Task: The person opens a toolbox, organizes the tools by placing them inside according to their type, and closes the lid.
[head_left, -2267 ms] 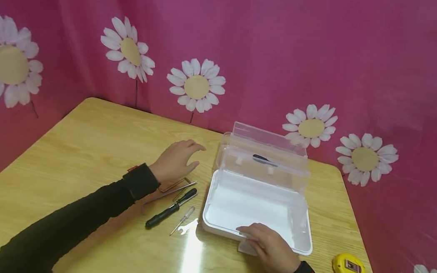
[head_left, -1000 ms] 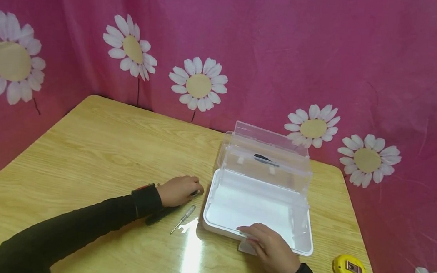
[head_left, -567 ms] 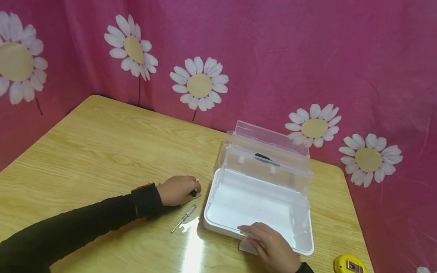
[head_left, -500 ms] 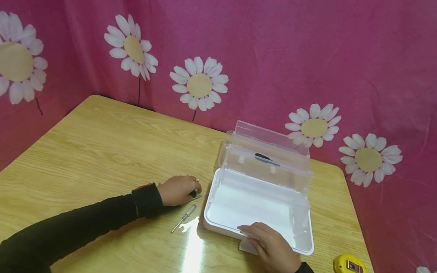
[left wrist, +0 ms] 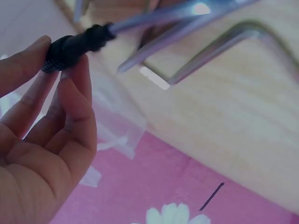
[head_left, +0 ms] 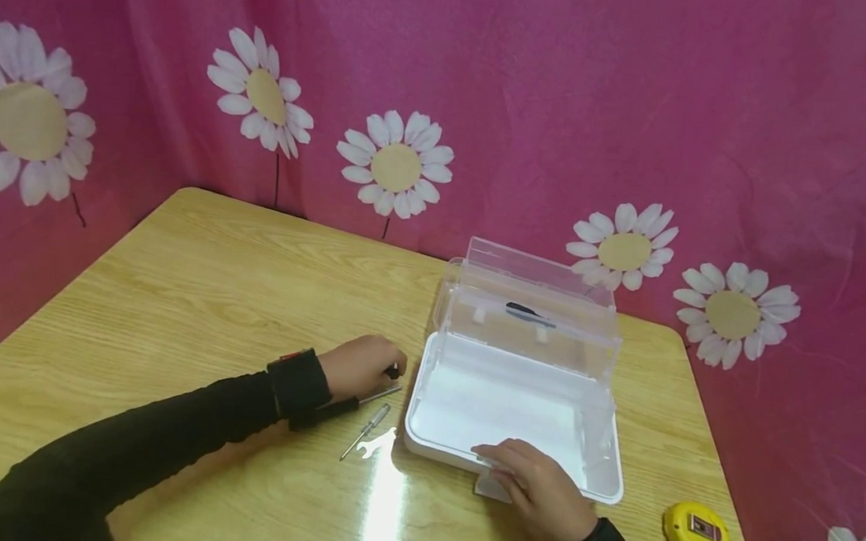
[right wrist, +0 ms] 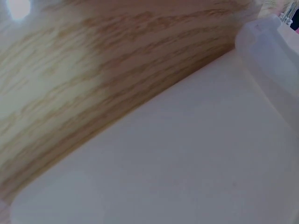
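Observation:
My left hand (head_left: 362, 368) is left of the white toolbox (head_left: 422, 450). Between thumb and fingertips it pinches the black handle of a screwdriver (left wrist: 70, 50), whose metal shaft shows in the left wrist view. Bent metal rods like hex keys (left wrist: 224, 44) lie beyond that shaft. Another black-handled screwdriver (head_left: 327, 413) lies under the left wrist, partly covered. My right hand (head_left: 538, 494) holds the toolbox's front rim, fingers over the edge and thumb below, by the latch (head_left: 490, 487). The clear lid (head_left: 533, 343) is tipped back. In the right wrist view the white wall (right wrist: 163, 154) fills much of the frame.
A small clear-handled screwdriver (head_left: 365, 432) and a silver wrench (head_left: 376, 445) lie left of the toolbox. A yellow tape measure (head_left: 698, 537) sits near the table's right edge. A dark object (head_left: 527, 313) shows through the lid. A flowered pink cloth (head_left: 488, 100) hangs behind.
My left hand has come down from over the table onto the tools, pinched a black screwdriver, and shifted slightly up and right. My right hand stays at the toolbox rim.

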Available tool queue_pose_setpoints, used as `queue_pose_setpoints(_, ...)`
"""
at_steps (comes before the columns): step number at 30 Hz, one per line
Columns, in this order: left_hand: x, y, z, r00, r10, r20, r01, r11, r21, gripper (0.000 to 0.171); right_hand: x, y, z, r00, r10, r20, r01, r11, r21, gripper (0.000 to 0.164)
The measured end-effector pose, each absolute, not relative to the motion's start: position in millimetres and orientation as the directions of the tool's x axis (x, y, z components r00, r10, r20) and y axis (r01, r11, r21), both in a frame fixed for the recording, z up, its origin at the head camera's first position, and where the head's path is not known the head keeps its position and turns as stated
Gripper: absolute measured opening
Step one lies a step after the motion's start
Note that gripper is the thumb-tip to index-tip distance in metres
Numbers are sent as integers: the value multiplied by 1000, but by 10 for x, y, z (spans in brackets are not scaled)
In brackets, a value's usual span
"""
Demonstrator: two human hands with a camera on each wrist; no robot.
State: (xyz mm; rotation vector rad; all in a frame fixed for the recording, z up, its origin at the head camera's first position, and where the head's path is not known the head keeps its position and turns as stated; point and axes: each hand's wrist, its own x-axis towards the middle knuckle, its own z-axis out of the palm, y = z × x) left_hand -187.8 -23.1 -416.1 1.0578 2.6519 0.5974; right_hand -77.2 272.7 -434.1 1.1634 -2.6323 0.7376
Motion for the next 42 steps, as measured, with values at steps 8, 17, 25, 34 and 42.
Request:
queue_pose_setpoints(8, -1958, -188, -3846, -716, 698, 15, 626, 632, 457, 10, -766, 2717, -4332, -699, -636, 327, -713, 593, -374, 42)
queue_pose_setpoints(17, -2007, -109, -3238, -729, 655, 198, 654, 582, 484, 20, -753, 2742, -4334, -701, -636, 322, -712, 592, -379, 38)
queue_pose_setpoints(25, -2045, 201, -2925, -753, 516, 407, 617, 342, 708, 17, -752, 2748, -4335, -717, -630, 298, -694, 606, -389, 41)
queue_pose_setpoints(34, -2381, 624, -2975, -777, 470, 419, 594, 327, 735, 18, -754, 2733, -4325, -731, -622, 279, -680, 631, -373, 41)
queue_pose_setpoints(42, -2663, 830, -3078, -757, 600, 259, 610, 508, 608, 20, -745, 2757, -4316, -753, -613, 240, -654, 656, -376, 40)
